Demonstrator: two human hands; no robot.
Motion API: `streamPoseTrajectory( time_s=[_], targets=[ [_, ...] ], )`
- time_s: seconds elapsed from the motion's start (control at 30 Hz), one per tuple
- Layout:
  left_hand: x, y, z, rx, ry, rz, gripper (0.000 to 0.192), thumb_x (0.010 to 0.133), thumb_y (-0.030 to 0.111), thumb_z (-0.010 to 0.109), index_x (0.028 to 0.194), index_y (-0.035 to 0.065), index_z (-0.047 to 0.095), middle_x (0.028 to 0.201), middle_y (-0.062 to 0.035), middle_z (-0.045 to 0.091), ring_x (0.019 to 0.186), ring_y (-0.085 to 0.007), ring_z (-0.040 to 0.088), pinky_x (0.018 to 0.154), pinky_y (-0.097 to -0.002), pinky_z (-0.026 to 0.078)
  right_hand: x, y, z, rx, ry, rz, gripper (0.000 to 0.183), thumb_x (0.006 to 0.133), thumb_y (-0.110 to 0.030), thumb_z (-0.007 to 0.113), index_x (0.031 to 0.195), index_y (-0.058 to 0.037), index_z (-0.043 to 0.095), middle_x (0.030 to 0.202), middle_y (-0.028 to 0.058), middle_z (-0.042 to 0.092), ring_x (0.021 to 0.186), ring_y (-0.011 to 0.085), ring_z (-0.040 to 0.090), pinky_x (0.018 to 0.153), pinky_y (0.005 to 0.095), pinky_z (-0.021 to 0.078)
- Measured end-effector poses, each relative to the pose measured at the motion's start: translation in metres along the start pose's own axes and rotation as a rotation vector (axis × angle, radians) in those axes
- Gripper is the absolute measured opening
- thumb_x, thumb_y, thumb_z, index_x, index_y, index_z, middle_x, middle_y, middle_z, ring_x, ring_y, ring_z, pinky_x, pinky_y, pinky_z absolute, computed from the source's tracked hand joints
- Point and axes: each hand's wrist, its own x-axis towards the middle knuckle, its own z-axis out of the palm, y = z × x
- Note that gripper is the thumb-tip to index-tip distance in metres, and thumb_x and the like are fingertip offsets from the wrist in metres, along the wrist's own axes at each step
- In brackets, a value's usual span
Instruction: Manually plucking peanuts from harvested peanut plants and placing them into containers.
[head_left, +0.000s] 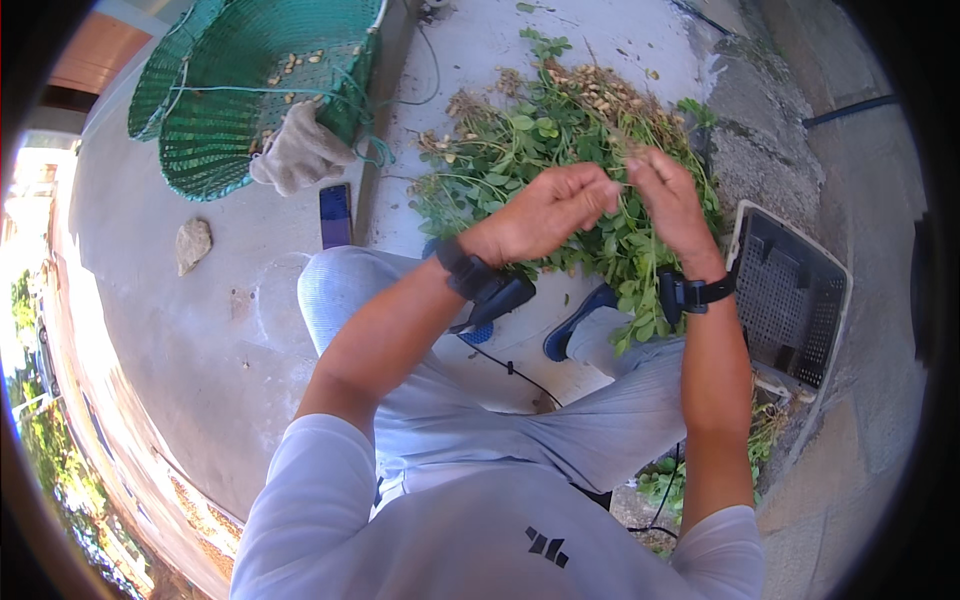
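A heap of green peanut plants (525, 142) lies on the pale floor before me, with roots and peanut pods (607, 94) bunched at its far side. Over the heap, my left hand (574, 199) has its fingers curled with thumb and fingertips together; whether something thin is between them cannot be made out. Close on its right, my right hand (667, 191) is bent around the stems of a peanut plant (634, 247), whose leaves hang down towards my wrist. The roots of this plant are blurred near my right fingertips. Both wrists wear black strapped devices.
At the upper left stands a green woven basket (225, 112) with some peanut pods inside and a grey cloth (304, 150) over its rim. A phone (335, 216) and a stone (193, 245) lie on the concrete. A black plastic crate (791, 300) leans at the right, beside a rough stone block (765, 165).
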Motion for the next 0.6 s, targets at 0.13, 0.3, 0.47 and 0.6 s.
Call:
streamPoseTrajectory(
  time_s=[0.13,0.3,0.47,0.6],
  targets=[
    [-0.007,0.044,-0.01,-0.011,0.273,0.158,0.023,0.101,0.028,0.054,0.096,0.0072,0.062,0.07,0.0075,0.047,0.06,-0.0023,0.037,0.051,-0.0189,0.028,0.001,0.0,-0.024,0.077,0.1,0.073,0.035,0.099,-0.026,0.057,0.075,-0.0034,0.045,0.067,-0.0013,0.036,0.064,0.0104,0.034,0.059,0.0286,0.0342],
    [-0.017,0.107,-0.112,0.379,0.803,0.187,0.021,0.093,0.022,0.055,0.098,0.0061,0.068,0.08,0.0006,0.059,0.065,-0.0068,0.048,0.054,-0.0224,0.038,-0.011,-0.014,-0.022,-0.321,0.357,-0.146,0.035,0.098,-0.025,0.06,0.078,-0.0009,0.044,0.065,0.0089,0.043,0.062,0.0148,0.038,0.056,0.033,0.0364],
    [-0.05,0.148,-0.232,0.962,0.993,0.19,0.054,0.094,0.031,0.061,0.134,-0.0019,0.05,0.115,-0.0174,0.064,0.102,-0.0211,0.06,0.085,-0.0323,0.05,-0.018,-0.034,-0.034,-0.438,0.435,-0.223,0.032,0.097,-0.025,0.06,0.081,-0.0003,0.047,0.068,0.015,0.046,0.06,0.0239,0.041,0.058,0.0367,0.0391],
    [-0.035,0.121,-0.197,0.971,0.945,0.275,0.058,0.095,0.032,0.059,0.14,-0.0023,0.046,0.13,-0.0198,0.056,0.125,-0.0259,0.052,0.098,-0.0363,0.046,-0.046,-0.057,-0.071,-0.647,0.533,-0.398,0.024,0.097,-0.024,0.055,0.091,-0.0013,0.053,0.075,0.0184,0.052,0.065,0.0365,0.049,0.061,0.04,0.0425]
  ],
)
